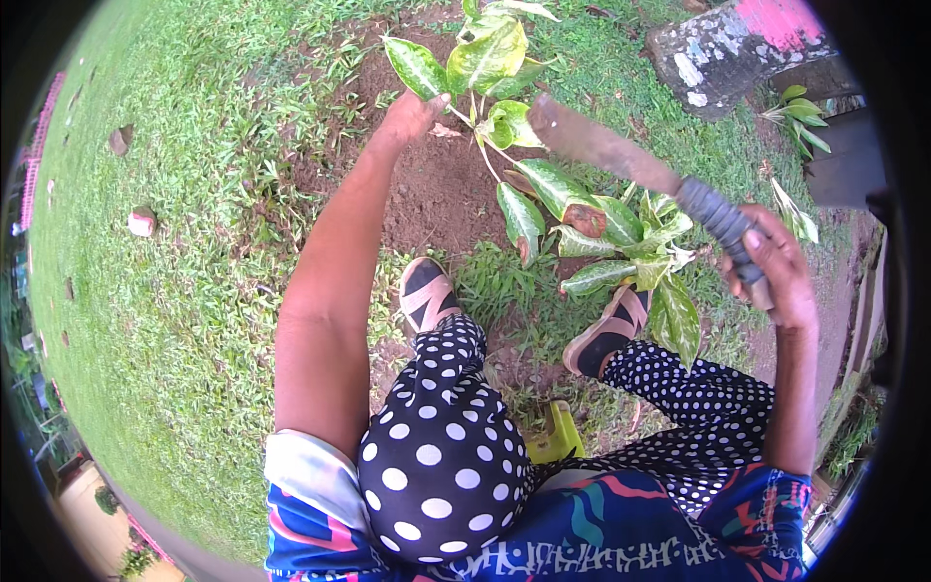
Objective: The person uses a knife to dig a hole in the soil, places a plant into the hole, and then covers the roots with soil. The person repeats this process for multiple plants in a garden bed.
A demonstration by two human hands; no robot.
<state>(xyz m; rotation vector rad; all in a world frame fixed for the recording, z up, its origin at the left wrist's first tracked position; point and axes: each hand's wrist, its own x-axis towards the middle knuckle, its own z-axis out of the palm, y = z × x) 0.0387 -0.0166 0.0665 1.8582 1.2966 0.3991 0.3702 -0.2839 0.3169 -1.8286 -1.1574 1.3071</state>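
Observation:
My left hand (pixel 418 116) reaches out to a variegated leafy plant (pixel 486 65), thumb and fingers closed at the base of a leaf; the fingertips are partly hidden. The plant stands in a patch of bare brown soil (pixel 436 193), some of its lower leaves browned at the tips. In my right hand (pixel 782 265) is a machete (pixel 607 144), held by its grey wrapped handle. The worn, broad blade points up and left, its tip beside the plant's leaves. Below the blade, a leafy cutting (pixel 654 251) with green and white leaves lies near my right shoe (pixel 611 331).
A yellow plastic stool (pixel 556 433) shows partly beneath me. At the upper right lies a weathered post or block (pixel 734 54) with pink paint, beside another leafy plant (pixel 800 116). Grass (pixel 204 320) spreads to the left, with a painted stone (pixel 142 221) and a brown stone (pixel 121 139).

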